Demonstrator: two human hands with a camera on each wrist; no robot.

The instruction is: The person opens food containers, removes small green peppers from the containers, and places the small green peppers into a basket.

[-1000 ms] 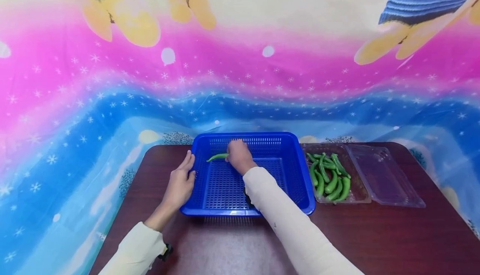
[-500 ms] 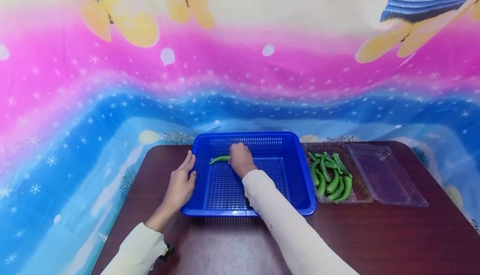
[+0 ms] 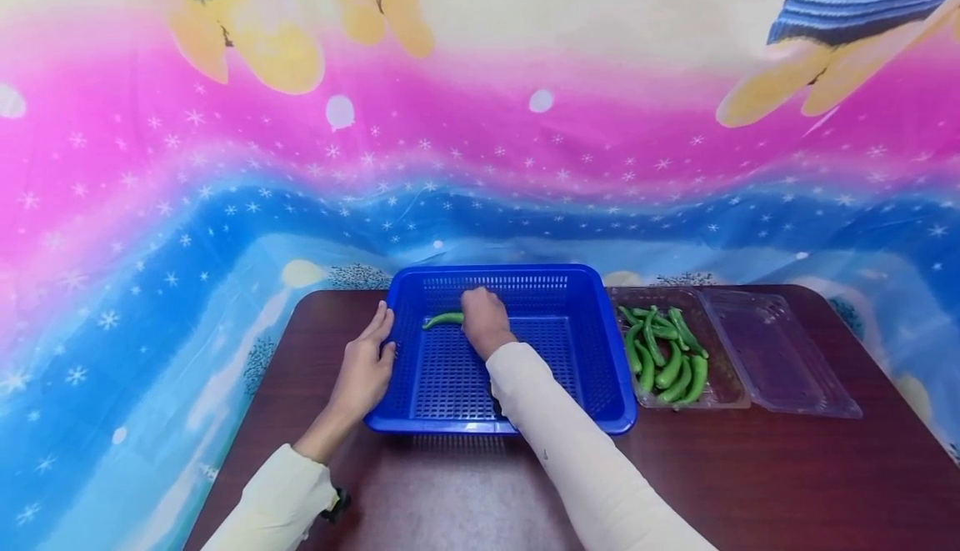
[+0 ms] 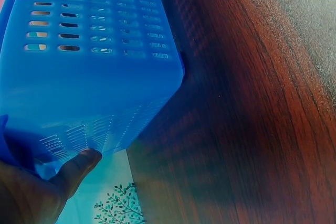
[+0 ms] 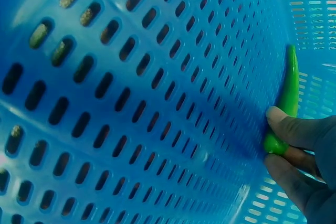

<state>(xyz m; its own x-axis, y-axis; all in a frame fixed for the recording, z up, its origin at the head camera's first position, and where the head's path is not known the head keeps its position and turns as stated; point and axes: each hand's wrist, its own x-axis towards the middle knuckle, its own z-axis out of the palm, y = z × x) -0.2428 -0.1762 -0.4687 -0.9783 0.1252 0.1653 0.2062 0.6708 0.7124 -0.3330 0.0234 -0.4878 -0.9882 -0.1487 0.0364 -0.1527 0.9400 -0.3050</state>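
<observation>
My right hand (image 3: 485, 320) is inside the blue plastic basket (image 3: 491, 426), over its far left part. Thumb and fingers pinch a green chili pepper (image 3: 443, 319) by its thick end. In the right wrist view, the chili pepper (image 5: 290, 90) lies along the slotted basket floor, its narrow end pointing away from the hand. My left hand (image 3: 365, 365) rests against the basket's left side, fingers straight along the rim. The left wrist view has one finger (image 4: 79, 169) stretched along the outer wall.
To the basket's right stands a clear plastic box (image 3: 727, 388) with several green chili peppers (image 3: 667, 355) inside. Its hinged lid (image 3: 787, 355) lies folded back on the dark wooden table (image 3: 750, 484). A printed cloth (image 3: 480, 142) hangs behind the table's far edge.
The right hand and the pinched chili pepper have shifted slightly right and toward me within the basket. The left hand stays at the basket's side. The whole head view shifts a little.
</observation>
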